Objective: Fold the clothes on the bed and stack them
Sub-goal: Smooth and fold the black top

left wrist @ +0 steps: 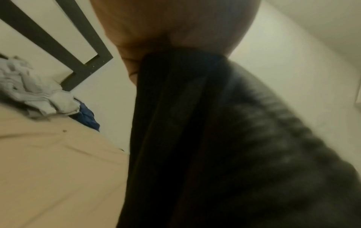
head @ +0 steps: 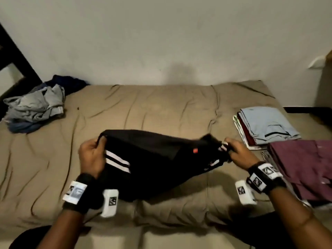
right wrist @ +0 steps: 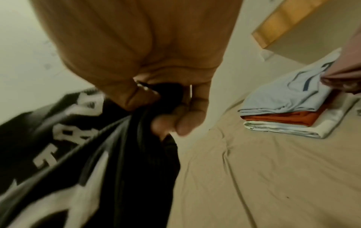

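At the far left corner of the bed (head: 161, 108), against the wall, lies a crumpled heap of unfolded clothes (head: 36, 106): grey pieces on top, dark blue cloth showing under and behind them. The bed is covered by a wrinkled tan sheet.

Near the middle, both hands hold a black garment (head: 152, 159) with white stripes stretched between them, lifted off the sheet with its lower part sagging toward the near edge. The left hand (head: 91, 157) grips the left end, fingers curled round the bunched black fabric. A small red tag shows on the cloth toward the right. The right hand (head: 239, 153) pinches the right end, thumb and fingers closed on a gathered fold; the right wrist view shows large white letters printed on the garment.

To the right, on the bed, stands a folded stack (head: 265, 126): a pale blue piece on top, a dark red one beneath, white ones at the bottom. Just nearer, at the right edge, lies a maroon garment (head: 303, 164), spread flatter, touching the stack's near side.
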Tool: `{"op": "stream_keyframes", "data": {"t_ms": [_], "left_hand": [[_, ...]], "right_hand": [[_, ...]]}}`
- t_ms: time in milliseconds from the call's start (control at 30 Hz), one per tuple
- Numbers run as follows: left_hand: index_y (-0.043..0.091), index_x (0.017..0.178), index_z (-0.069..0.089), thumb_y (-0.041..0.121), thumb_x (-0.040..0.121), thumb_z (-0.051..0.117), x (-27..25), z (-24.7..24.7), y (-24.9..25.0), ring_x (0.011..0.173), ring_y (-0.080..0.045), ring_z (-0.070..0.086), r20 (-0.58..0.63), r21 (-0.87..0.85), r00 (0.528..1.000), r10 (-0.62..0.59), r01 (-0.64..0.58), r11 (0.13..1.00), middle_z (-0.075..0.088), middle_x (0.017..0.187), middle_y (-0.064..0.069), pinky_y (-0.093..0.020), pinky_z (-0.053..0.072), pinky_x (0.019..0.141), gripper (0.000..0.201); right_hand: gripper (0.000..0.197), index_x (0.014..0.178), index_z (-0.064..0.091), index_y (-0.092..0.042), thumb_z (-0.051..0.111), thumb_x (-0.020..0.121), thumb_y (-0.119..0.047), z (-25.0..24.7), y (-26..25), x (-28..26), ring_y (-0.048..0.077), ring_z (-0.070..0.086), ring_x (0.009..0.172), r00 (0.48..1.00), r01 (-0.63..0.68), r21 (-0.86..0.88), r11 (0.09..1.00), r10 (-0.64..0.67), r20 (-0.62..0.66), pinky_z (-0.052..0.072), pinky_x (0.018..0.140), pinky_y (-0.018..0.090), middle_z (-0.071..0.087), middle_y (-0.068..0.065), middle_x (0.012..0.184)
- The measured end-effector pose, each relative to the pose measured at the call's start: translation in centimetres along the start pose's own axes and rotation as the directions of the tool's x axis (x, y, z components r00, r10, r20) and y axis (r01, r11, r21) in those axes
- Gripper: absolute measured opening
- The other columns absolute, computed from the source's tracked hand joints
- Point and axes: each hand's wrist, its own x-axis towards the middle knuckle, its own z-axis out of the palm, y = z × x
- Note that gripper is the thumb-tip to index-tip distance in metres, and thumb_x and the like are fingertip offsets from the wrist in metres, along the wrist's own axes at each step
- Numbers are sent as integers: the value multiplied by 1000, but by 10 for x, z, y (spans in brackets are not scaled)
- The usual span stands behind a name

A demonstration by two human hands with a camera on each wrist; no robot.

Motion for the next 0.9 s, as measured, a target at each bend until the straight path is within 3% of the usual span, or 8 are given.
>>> {"op": "stream_keyframes", "data": {"t_ms": [133, 233, 367, 433, 600, 700, 800, 900], "left_hand": [[10, 59, 59, 42, 96, 67, 52, -8, -16, 48, -7, 47, 98, 408, 995, 10, -50, 912, 51, 46, 7, -28, 40, 52, 49], [21, 77, 65, 52, 92, 66, 64, 2, -64, 81, -31, 68, 221, 768, 955, -199, -45, 639, 71, 78, -5, -36, 51, 68, 35], [24, 95, 61, 47, 92, 66, 35, 31, -106, 93, -30, 68, 307, 865, 876, -372, -93, 493, 73, 99, -6, -34, 48, 72, 24], [20, 102, 60, 47, 92, 66, 17, 49, -117, 93, -31, 67, 329, 851, 890, -315, -135, 507, 71, 100, -7, -35, 49, 73, 30], [14, 120, 61, 55, 83, 75, 24, 105, -127, 109, -30, 60, 308, 661, 927, -213, -48, 749, 58, 123, -10, -45, 53, 92, 58], [19, 136, 55, 64, 74, 79, 50, 146, -131, 121, -28, 59, 429, 698, 846, -317, -88, 711, 63, 129, -6, -52, 47, 104, 81], [21, 123, 69, 57, 79, 80, 59, 172, -130, 111, -23, 67, 526, 718, 763, -377, -161, 677, 73, 117, -2, -41, 52, 97, 58], [25, 105, 78, 53, 84, 77, 58, 172, -129, 99, -21, 71, 518, 712, 798, -307, -203, 672, 77, 101, 2, -35, 56, 84, 36]], "right_hand": [[26, 85, 50, -21, 55, 85, 5, 1, 15, 52, 26, 58, 69, 978, -196, 66, 978, 200, -66, 47, 58, 38, 58, 8, 73], [29, 111, 57, -17, 71, 86, -13, 56, 47, 58, 32, 65, 98, 941, -305, -65, 950, 312, 133, 52, 85, 41, 69, 15, 104], [50, 131, 53, -16, 72, 87, -31, 126, 69, 27, 31, 59, 114, 918, -331, -232, 915, 368, 144, 47, 95, 36, 64, 12, 124], [59, 139, 45, -17, 69, 87, -32, 150, 74, 10, 32, 52, 121, 931, -297, -351, 888, 351, 99, 45, 99, 39, 56, 12, 129], [77, 155, 25, -18, 60, 89, -30, 183, 72, -2, 32, 41, 131, 937, -158, -621, 767, 315, 150, 40, 105, 43, 38, 12, 147], [83, 159, 15, -16, 59, 90, -33, 189, 69, 5, 34, 34, 137, 917, -40, -727, 685, 314, 245, 37, 108, 46, 29, 15, 151], [88, 159, 15, -23, 65, 87, -34, 179, 73, 13, 32, 31, 139, 904, -73, -691, 719, 340, 258, 37, 110, 44, 25, 12, 153], [88, 159, 16, -28, 65, 86, -37, 180, 74, 13, 32, 32, 138, 923, -102, -682, 724, 325, 206, 37, 109, 43, 24, 12, 155]]}}
